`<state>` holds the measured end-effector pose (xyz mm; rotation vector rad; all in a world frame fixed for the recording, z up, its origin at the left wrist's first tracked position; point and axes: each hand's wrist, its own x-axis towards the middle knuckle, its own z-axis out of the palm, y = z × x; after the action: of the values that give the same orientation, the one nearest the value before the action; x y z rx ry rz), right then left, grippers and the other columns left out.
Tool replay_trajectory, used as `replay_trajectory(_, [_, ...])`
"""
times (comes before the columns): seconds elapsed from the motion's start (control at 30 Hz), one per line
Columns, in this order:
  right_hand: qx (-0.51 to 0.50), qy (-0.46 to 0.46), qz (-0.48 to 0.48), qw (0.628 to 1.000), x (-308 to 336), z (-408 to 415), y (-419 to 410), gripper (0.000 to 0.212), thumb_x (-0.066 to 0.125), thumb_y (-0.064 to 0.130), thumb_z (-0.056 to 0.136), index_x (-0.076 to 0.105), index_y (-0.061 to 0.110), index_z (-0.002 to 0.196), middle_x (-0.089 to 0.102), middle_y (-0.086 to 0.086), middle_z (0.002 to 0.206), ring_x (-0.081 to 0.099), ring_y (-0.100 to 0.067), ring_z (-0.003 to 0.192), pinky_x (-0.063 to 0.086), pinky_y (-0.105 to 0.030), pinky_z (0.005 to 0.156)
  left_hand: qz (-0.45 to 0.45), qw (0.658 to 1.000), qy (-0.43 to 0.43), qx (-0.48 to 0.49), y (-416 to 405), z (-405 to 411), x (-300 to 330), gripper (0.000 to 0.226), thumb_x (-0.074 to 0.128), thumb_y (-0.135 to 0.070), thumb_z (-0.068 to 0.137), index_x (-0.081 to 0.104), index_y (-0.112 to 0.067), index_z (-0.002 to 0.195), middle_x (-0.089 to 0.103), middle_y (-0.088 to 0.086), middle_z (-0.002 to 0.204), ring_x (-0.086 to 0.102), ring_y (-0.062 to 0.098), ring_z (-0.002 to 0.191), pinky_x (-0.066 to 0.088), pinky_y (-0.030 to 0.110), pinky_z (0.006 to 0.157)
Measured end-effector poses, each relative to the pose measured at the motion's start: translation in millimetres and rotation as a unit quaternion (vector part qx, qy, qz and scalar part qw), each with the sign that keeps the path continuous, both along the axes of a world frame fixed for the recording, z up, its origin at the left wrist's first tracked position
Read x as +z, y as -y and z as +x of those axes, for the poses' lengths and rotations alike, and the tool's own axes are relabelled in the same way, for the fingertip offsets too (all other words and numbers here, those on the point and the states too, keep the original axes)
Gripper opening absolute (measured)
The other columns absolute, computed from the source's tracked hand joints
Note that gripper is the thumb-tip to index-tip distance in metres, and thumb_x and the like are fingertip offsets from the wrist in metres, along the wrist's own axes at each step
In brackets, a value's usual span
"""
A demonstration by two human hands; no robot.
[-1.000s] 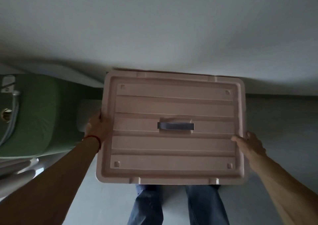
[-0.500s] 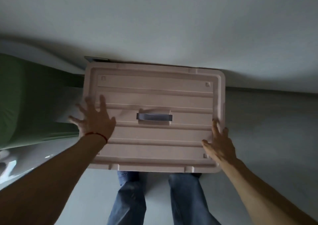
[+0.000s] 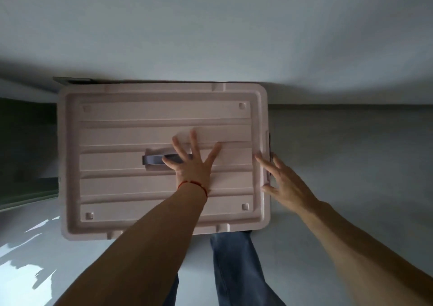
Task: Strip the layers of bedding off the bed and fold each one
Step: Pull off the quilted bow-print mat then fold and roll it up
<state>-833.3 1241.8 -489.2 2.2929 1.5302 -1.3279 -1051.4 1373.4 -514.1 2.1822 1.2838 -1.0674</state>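
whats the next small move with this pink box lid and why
Probably press down along the right edge to seat the lid. The left hand lies flat with fingers spread beside the grey handle, while the right hand rests at the right rim near the side latch.

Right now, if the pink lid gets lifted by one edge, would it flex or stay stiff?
Probably fairly stiff: the lid has moulded ribs and a raised rim. Likely light, being thin plastic. Its smooth surface may slip under the flat left hand; the handle looks safer.

Red wrist string (image 3: 194,185), blue jeans (image 3: 234,266)
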Motion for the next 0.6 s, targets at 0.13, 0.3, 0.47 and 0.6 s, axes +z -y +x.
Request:
replay_trajectory(0.13, [-0.180, -0.079, 0.009, 0.980, -5, 9, -7, 0.113, 0.089, 0.029, 0.078, 0.010, 0.031, 0.159, 0.027, -0.008, 0.165, 0.041, -0.028, 0.144, 0.038, -0.033, 0.109, -0.003, 1.000, 0.015, -0.014, 0, 2, 2, 0.139, 0.078, -0.057, 0.078, -0.048, -0.044, 0.137, -0.053, 0.026, 0.145, -0.030, 0.067, 0.133, 0.022, 0.084, 0.102])
replay_trajectory(0.3, [-0.425, -0.176, -0.110, 0.881, -31, 26, -42, 0.136, 0.093, 0.052, 0.063, 0.003, 0.032, 0.164, 0.028, -0.009, 0.167, 0.036, -0.030, 0.149, 0.035, -0.051, 0.120, -0.003, 0.999, 0.008, -0.032, -1, 2, 3, 0.140, 0.079, -0.061, 0.074, -0.043, -0.045, 0.141, -0.052, 0.024, 0.146, -0.030, 0.065, 0.135, 0.022, 0.083, 0.104])
replay_trajectory(0.47, [-0.436, -0.181, -0.098, 0.876, -30, 24, -44, 0.087, 0.093, 0.038, 0.070, 0.049, 0.014, 0.141, 0.066, -0.007, 0.130, 0.063, -0.027, 0.117, 0.053, -0.037, 0.091, -0.006, 0.999, 0.007, -0.034, -1, 1, 2, 0.144, 0.081, -0.064, 0.068, -0.041, -0.047, 0.141, -0.054, 0.021, 0.146, -0.031, 0.064, 0.136, 0.020, 0.082, 0.105])
replay_trajectory(0.6, [-0.370, -0.078, -0.030, 0.925, -19, 6, -44, 0.030, 0.082, 0.031, 0.085, 0.057, 0.016, 0.090, 0.064, 0.000, 0.088, 0.064, -0.019, 0.082, 0.045, -0.026, 0.062, -0.007, 0.999, 0.017, -0.032, -1, 0, 4, 0.144, 0.080, -0.066, 0.067, -0.041, -0.048, 0.142, -0.054, 0.020, 0.146, -0.031, 0.063, 0.136, 0.020, 0.082, 0.106])
